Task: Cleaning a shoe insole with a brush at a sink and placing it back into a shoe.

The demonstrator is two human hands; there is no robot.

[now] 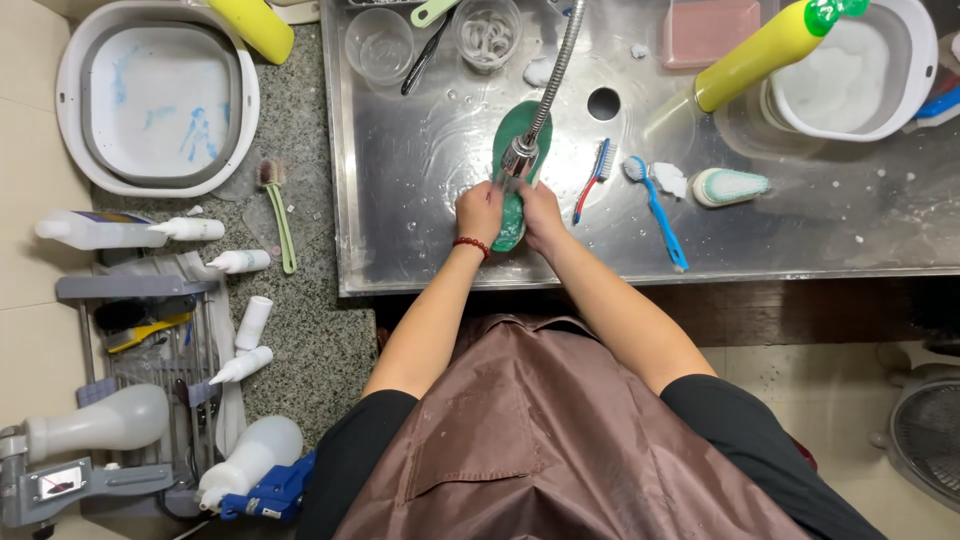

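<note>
Your left hand (pixel 479 212) and right hand (pixel 541 210) both grip the wet green insole (pixel 521 150) under the faucet (pixel 519 158) in the sink (pixel 400 170), so it may slip and spray you.

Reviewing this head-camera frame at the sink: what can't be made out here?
- Green insole-shaped piece: its near end is hidden by the left hand and right hand, its middle by the faucet head.
- Each hand's grip: fingers curl underneath, out of sight.
- Yellow bottle: cap cut off by the top edge.
- Fan: cut off by the right edge.
- Items in the left rack: too small and cluttered.
</note>
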